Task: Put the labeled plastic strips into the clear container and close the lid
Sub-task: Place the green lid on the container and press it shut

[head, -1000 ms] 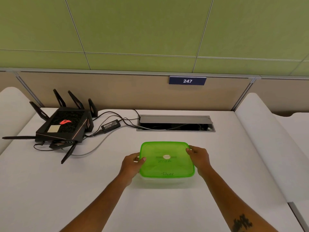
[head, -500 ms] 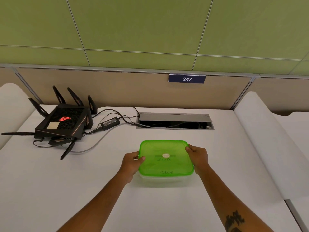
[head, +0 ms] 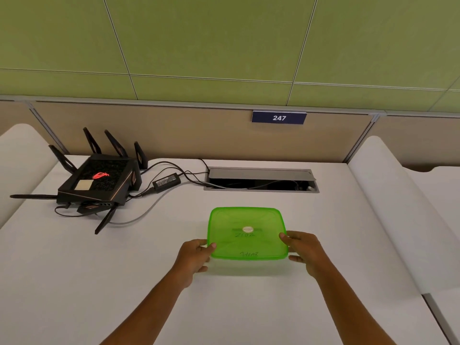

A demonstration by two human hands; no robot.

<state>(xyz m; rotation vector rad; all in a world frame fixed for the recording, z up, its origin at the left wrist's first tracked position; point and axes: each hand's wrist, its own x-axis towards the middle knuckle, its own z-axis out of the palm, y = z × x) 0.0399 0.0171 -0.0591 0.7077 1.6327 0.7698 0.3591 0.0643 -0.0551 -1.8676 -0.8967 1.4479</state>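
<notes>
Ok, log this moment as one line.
left hand: gripping container side | right hand: gripping opposite side | green lid: on container | strips: unseen

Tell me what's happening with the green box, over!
Left hand and right hand grip the container sides. Green lid on top. No strips visible. Router off left, not in the way.

Two bare arms come up from the bottom of the frame and lean in toward each other near the lower middle; the left hand (head: 195, 256) has its thumb on top and its fingers curled under, closed in a grip; the right hand (head: 305, 252) does the same on the other side, thumb pointing in.
</notes>
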